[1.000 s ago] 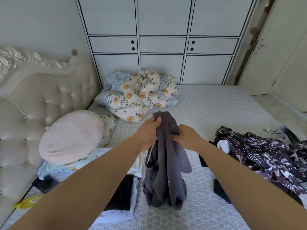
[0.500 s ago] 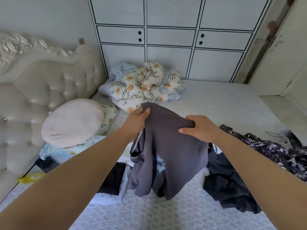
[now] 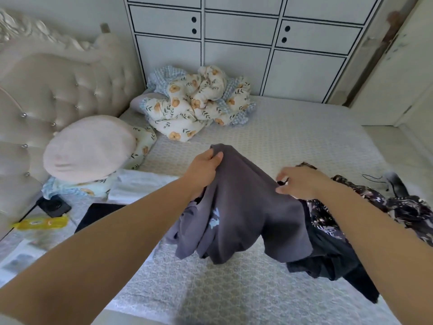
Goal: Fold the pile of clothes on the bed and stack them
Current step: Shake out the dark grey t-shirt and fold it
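From the head view, the grey garment [image 3: 246, 207] hangs in the air above the bed [image 3: 293, 137], spread between both hands and bunched along its lower edge, with a small pale print showing on its front. The left hand [image 3: 206, 167] has a closed grip on the garment's upper corner, fingers and thumb curled round a fold of cloth. The right hand [image 3: 297, 181] is at the opposite edge, its thumb and fingertips pinching the fabric while the other fingers look looser — a lighter hold than the left, as far as one can tell.

That lighter pinch is the likeliest trouble: if the cloth slips out there, the garment would swing down from the left hand and collapse into a heap. It also hangs just above and beside the dark clothes [image 3: 328, 254] and the patterned garment [image 3: 410, 209] lying unfolded to the right, so laying it down where it is could tangle it with them or drag them along.

The lower hem is doubled up and one sleeve seems tucked behind; set down like that, creases would be folded in. The white and black pieces [image 3: 140, 188] lying flat on the left look like the stack so far — a careless spread could disturb them.
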